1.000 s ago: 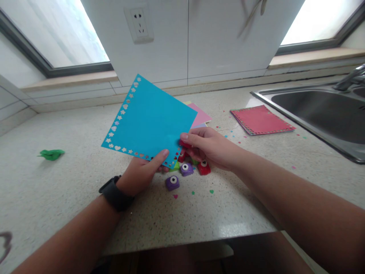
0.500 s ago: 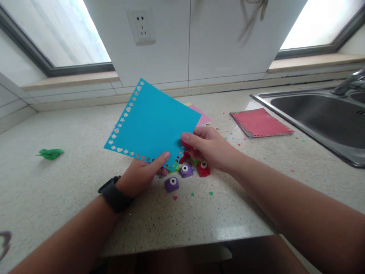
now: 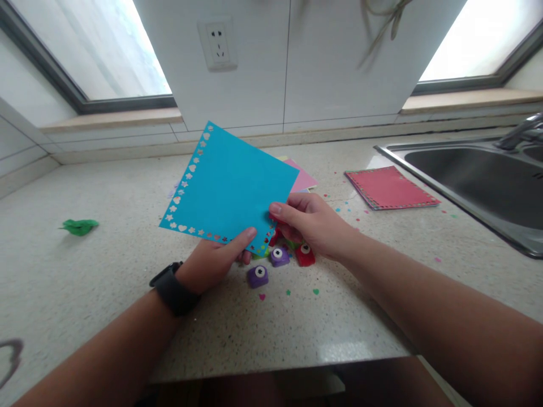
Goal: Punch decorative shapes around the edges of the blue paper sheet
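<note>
A square sheet of blue paper (image 3: 237, 186) is held tilted above the counter, with small flowers, hearts and stars punched along two edges and part of a third. My left hand (image 3: 216, 257) pinches its lower edge, thumb on top. My right hand (image 3: 311, 223) is closed on a red craft punch (image 3: 274, 216) at the sheet's right edge; fingers and paper hide most of the punch. Beneath lie two purple craft punches (image 3: 258, 276), a red craft punch (image 3: 305, 255) and some green ones partly covered by the sheet and my hand.
To the right lies a stack of punched paper with a red sheet (image 3: 392, 187) on top, beside a steel sink (image 3: 466, 169). Pink paper (image 3: 303, 176) shows behind the blue sheet. A crumpled green thing (image 3: 80, 227) rests at left. Tiny paper cutouts (image 3: 316, 291) are scattered about.
The whole view has shifted slightly, so everything sits a little lower and further right. Both hands keep their hold on the sheet and the punch, with little other visible movement.
</note>
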The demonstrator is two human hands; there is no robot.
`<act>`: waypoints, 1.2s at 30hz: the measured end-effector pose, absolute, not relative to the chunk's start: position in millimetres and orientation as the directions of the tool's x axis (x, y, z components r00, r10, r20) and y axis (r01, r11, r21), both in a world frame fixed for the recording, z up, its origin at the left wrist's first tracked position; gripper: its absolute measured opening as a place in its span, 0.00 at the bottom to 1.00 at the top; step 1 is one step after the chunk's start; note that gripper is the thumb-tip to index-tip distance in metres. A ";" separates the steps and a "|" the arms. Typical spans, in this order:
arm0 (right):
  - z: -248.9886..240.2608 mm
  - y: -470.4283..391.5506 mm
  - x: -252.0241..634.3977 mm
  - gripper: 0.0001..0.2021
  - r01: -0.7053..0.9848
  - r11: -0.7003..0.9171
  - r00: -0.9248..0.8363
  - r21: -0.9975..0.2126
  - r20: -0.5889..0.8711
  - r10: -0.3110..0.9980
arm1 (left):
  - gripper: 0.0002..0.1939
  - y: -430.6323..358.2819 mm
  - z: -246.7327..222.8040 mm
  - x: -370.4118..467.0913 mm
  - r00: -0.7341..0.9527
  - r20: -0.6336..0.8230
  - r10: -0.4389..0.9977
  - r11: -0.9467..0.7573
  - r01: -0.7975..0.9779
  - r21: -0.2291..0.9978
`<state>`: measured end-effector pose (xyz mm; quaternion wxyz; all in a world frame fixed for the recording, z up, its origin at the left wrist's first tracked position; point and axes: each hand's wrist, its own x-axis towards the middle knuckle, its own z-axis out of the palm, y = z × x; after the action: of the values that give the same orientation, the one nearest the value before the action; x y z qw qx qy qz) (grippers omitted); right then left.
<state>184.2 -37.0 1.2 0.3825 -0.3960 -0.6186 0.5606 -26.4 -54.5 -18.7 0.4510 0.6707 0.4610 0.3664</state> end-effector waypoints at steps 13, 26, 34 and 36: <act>0.9 -35.7 183.0 0.20 0.055 0.050 -0.382 -0.997 0.025 0.924 | 0.17 -52.9 -22.4 -28.4 0.292 0.065 0.954 -0.156 0.300 0.941; 0.2 -35.2 182.1 0.20 0.046 0.009 -0.390 -0.999 -0.009 0.921 | 0.20 -54.0 -20.8 -26.9 0.299 0.078 0.951 -0.169 0.294 0.941; 0.1 -35.1 181.5 0.18 0.036 0.004 -0.397 -0.999 -0.011 0.918 | 0.19 -53.8 -20.6 -26.7 0.296 0.085 0.951 -0.178 0.302 0.936; 0.3 -35.1 181.5 0.18 0.045 0.006 -0.392 -0.999 -0.013 0.920 | 0.18 -53.5 -20.7 -26.9 0.297 0.088 0.951 -0.182 0.306 0.934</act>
<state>181.5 -35.1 0.3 0.3773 -0.4018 -0.6004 0.5794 -26.9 -53.5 -20.7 0.4387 0.6753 0.4652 0.3674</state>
